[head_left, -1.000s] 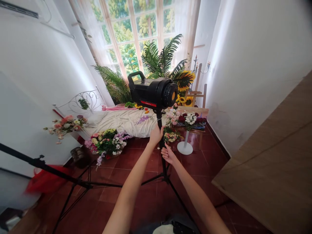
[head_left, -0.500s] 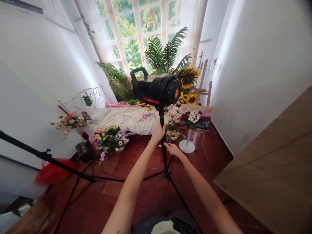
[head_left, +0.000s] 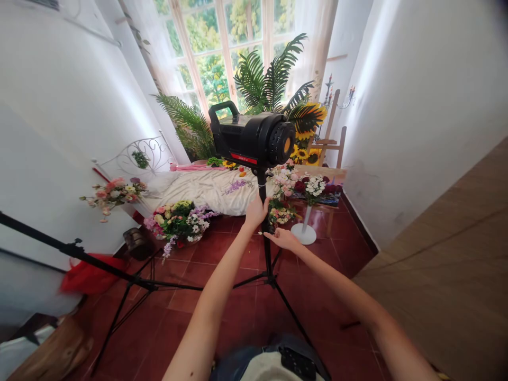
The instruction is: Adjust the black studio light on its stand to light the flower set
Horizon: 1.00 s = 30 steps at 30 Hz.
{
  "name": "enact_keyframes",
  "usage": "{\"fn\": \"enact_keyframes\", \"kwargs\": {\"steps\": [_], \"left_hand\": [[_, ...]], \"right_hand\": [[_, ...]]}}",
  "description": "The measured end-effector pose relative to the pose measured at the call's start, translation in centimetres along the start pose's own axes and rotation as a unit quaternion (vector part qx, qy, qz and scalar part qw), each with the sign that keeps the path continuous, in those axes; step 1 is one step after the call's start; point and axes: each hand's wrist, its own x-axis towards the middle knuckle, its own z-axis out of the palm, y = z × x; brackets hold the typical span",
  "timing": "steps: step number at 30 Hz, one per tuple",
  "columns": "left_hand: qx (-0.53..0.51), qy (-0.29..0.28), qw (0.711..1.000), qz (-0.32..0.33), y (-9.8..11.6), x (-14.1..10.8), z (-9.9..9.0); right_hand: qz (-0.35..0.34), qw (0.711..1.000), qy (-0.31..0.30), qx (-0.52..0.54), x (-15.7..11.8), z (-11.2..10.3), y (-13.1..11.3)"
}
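A black studio light [head_left: 250, 138] with a top handle and a red label is mounted on a black tripod stand [head_left: 268, 259]. My left hand [head_left: 257, 211] is wrapped round the upper pole of the stand, just under the light. Lower down, my right hand [head_left: 282, 238] is at a small knob on the pole's right side, its fingertips closed on or against the knob. The exact contact of those fingertips is too small to make out clearly.
Behind stands a bed with a cream sheet [head_left: 210, 190]. Flower bunches [head_left: 177, 222] lie before it, and a white-based flower stand [head_left: 304, 234] is to the right. Another tripod [head_left: 99, 267] crosses the left. A wooden easel [head_left: 337, 143] stands by the right wall.
My right hand has shifted slightly at the knob, its forearm swung outward to the right. My left hand keeps its hold on the pole. The view has tilted a little.
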Motion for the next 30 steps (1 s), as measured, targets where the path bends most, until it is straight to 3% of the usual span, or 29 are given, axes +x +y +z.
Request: {"fn": "enact_keyframes", "kwargs": {"steps": [2,4,6,8,10,12,14,16,19,26,30], "left_hand": [[0.003,-0.001,1.000,0.000,-0.1,0.0,0.1],[0.003,0.000,1.000,0.006,-0.2,0.1,0.1],[0.002,0.002,1.000,0.011,-0.2,0.2,0.2],[0.003,0.003,1.000,0.010,-0.3,0.2,0.2],[0.006,0.000,1.000,0.009,-0.4,0.1,0.3],[0.008,-0.003,1.000,0.009,-0.5,0.0,0.3],[0.009,-0.004,1.000,0.011,-0.6,-0.1,0.3],[0.014,-0.004,1.000,0.008,-0.5,-0.2,0.3],[0.030,-0.008,1.000,-0.004,-0.4,-0.2,0.1],[0.027,-0.020,0.999,-0.003,-0.5,-0.1,-0.1],[0.002,-0.027,1.000,-0.001,-0.7,-0.1,-0.2]], "right_hand": [[0.037,0.976,-0.102,0.188,0.2,0.5,0.4],[0.042,0.909,-0.191,0.369,0.2,1.3,0.5],[0.028,0.851,-0.217,0.478,0.3,2.1,0.4],[0.022,0.850,-0.191,0.491,0.4,2.7,0.4],[0.008,0.900,-0.116,0.421,0.7,2.8,0.5],[-0.034,0.961,-0.012,0.273,0.8,2.6,0.8],[-0.083,0.989,0.082,0.089,0.7,2.1,1.1],[-0.125,0.982,0.130,-0.057,0.2,1.7,1.4],[-0.180,0.958,0.156,-0.159,-0.7,1.5,1.7],[-0.155,0.955,0.203,-0.149,-0.9,1.8,0.4],[-0.221,0.931,0.196,-0.213,-1.0,1.9,-0.9]]}}
